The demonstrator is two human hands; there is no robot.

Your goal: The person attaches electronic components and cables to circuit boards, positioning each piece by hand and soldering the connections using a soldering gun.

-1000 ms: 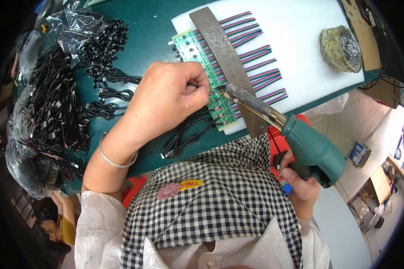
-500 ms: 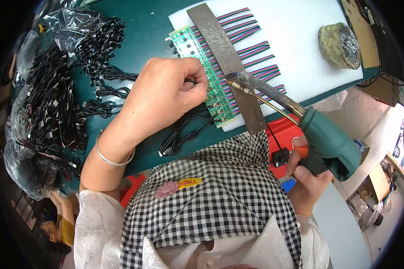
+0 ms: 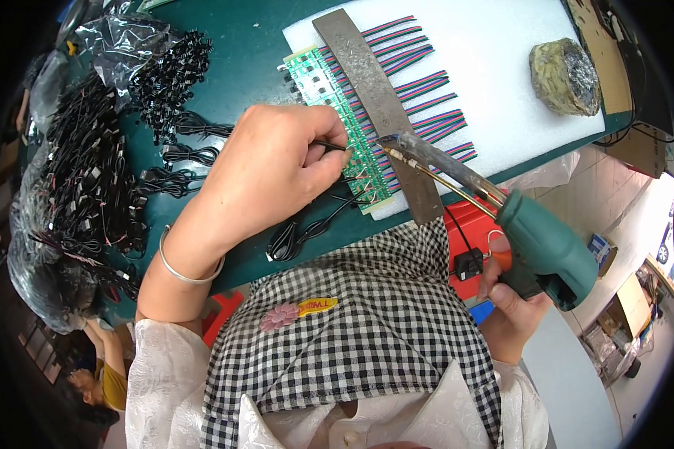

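My left hand [image 3: 269,165] pinches the end of a black cable [image 3: 328,144] at the near edge of a long green circuit board panel [image 3: 309,69]. My right hand [image 3: 515,305] grips the handle of a green soldering gun [image 3: 550,243]. The gun's dark tip and brass feed tube point left, over a flat grey metal bar [image 3: 371,86], close to the board. That bar lies across several multicoloured ribbon wires [image 3: 427,84] coming off the board's far side. Toward the board's near end, black cables [image 3: 318,227] with bared ends run to the pads.
A white foam sheet [image 3: 502,45] lies under the wires and bears a wrapped round block [image 3: 565,77]. Coiled black cables [image 3: 183,153] and a big heap of cables [image 3: 86,168] in plastic cover the green table's left side. Another person [image 3: 105,370] is at lower left.
The soldering gun has shifted slightly down and left with my right hand. More of the black cable shows between my left fingers, which have moved only a little.
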